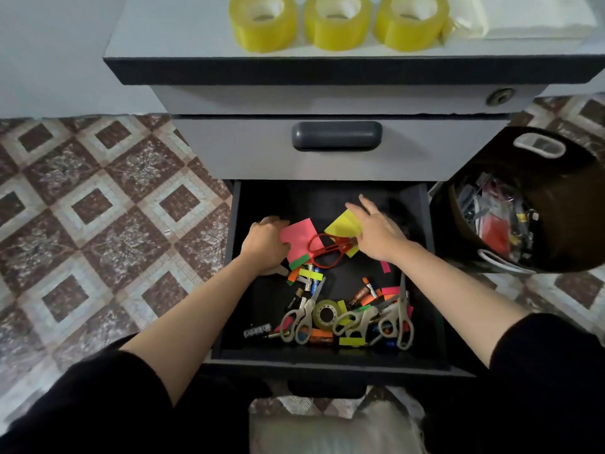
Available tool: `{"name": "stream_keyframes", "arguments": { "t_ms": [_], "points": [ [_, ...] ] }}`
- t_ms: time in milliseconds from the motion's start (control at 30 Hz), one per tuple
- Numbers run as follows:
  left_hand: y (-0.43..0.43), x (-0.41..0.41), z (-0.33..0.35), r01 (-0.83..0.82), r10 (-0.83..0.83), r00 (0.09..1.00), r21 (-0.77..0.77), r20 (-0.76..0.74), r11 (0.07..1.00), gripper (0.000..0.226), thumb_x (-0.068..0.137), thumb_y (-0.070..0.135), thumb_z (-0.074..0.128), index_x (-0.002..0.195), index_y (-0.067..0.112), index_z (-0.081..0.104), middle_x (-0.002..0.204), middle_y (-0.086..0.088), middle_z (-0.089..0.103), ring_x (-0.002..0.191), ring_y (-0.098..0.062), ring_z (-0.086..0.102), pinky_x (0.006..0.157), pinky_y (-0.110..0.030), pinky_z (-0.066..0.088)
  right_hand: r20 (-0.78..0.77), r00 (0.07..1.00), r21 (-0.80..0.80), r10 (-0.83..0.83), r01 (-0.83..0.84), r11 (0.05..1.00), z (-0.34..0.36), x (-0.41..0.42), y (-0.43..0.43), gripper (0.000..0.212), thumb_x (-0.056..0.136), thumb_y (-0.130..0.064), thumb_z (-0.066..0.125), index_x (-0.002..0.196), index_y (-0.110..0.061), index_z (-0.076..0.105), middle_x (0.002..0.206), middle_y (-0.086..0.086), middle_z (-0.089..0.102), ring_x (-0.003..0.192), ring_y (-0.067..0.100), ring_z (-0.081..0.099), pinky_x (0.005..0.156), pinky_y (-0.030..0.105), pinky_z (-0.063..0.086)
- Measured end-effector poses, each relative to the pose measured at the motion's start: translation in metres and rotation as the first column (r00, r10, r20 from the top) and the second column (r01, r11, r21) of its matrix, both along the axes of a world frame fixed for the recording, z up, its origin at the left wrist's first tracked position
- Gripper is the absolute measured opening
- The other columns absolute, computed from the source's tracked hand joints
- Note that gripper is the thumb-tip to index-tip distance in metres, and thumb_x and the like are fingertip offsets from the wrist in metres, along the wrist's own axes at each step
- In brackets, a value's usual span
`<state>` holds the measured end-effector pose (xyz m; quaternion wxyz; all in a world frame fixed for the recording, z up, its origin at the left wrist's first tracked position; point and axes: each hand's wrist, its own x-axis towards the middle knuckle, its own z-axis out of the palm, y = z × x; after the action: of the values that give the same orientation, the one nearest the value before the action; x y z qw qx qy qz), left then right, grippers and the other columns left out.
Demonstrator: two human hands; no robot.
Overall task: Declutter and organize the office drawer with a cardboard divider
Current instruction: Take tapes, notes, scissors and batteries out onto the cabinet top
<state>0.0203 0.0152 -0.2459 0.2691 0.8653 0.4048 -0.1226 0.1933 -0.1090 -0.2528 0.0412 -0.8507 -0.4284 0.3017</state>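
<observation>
Inside the open drawer (330, 363), our left hand (266, 242) grips the pink paper (299, 237), red scissors (327, 250) lie across it and the yellow paper (342, 224) under our spread right hand (376, 232), so tugging either sheet may, we judge, drag blades against fingers.

The light was soft, even and rather dim, with a cool bluish cast. The drawer (262, 326) was the darkest part: its black floor swallowed shadows and its far corners lost all detail. Above the drawer, the tape rolls (337, 24) were brightest, with a faint sheen but no hard glare. Over the drawer's far half, motion blur smeared the right hand (376, 231). The left hand (265, 240) was sharper, though the tan object (278, 270) it gripped stayed unclear. Floor tiles (108, 204) left of the drawer bowed towards the frame edge.
</observation>
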Motion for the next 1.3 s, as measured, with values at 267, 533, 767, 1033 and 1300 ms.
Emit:
{"name": "stream_keyframes", "arguments": {
  "t_ms": [267,533,767,1033,1300],
  "points": [
    [0.009,0.012,-0.018,0.059,-0.061,0.992,-0.015,-0.107,0.998,0.06,0.091,0.022,0.054,0.146,0.013,0.031,0.147,-0.009,0.039,0.136,-0.027,0.033,0.111,-0.032,0.025,0.029,0.99,-0.061,0.136,-0.134,0.989,-0.022,0.004,0.016,0.086,0.084,0.004,0.049,0.15,-0.031,0.008,0.159,-0.008,0.004,0.146,0.021,0.01,0.114,0.042,0.027],
    [0.006,0.014,-0.023,0.052,-0.049,0.99,0.022,-0.132,0.998,0.048,0.09,0.025,0.054,0.135,0.011,0.048,0.131,-0.012,0.056,0.126,-0.026,0.045,0.109,-0.029,0.021,0.15,0.984,0.002,0.094,-0.096,0.995,-0.025,0.004,0.006,0.059,0.081,0.002,0.051,0.137,-0.014,0.04,0.137,0.005,0.039,0.125,0.028,0.033,0.096,0.039,0.043],
    [-0.005,0.009,-0.012,-0.041,0.039,0.997,-0.044,-0.06,0.998,0.026,0.084,0.019,0.062,0.106,0.006,0.067,0.105,-0.015,0.064,0.107,-0.031,0.055,0.083,-0.033,0.045,0.147,0.98,-0.217,0.134,-0.1,0.971,-0.02,0.004,-0.004,0.035,0.085,-0.007,0.053,0.12,-0.007,0.053,0.128,0.011,0.049,0.127,0.029,0.033,0.096,0.039,0.043],
    [-0.022,-0.01,0.016,-0.204,0.21,0.977,-0.142,0.029,0.969,0.03,0.093,0.013,0.049,0.121,0.002,0.051,0.111,-0.023,0.06,0.099,-0.038,0.058,0.078,-0.035,0.047,0.012,0.999,-0.222,0.041,-0.038,0.974,0.005,-0.004,-0.023,0.026,0.082,-0.003,0.05,0.103,-0.007,0.065,0.115,0.012,0.061,0.108,0.03,0.056,0.085,0.033,0.048],
    [-0.028,-0.04,0.068,-0.33,0.379,0.891,-0.214,0.25,0.919,0.016,0.091,0.007,0.054,0.107,0.006,0.053,0.098,-0.009,0.059,0.062,-0.014,0.058,0.044,-0.013,0.046,0.022,0.994,0.114,-0.109,0.105,0.988,0.056,-0.021,-0.034,0.014,0.084,-0.006,0.051,0.091,-0.018,0.051,0.106,0.014,0.06,0.103,0.031,0.053,0.076,0.032,0.04]
  ]
}}
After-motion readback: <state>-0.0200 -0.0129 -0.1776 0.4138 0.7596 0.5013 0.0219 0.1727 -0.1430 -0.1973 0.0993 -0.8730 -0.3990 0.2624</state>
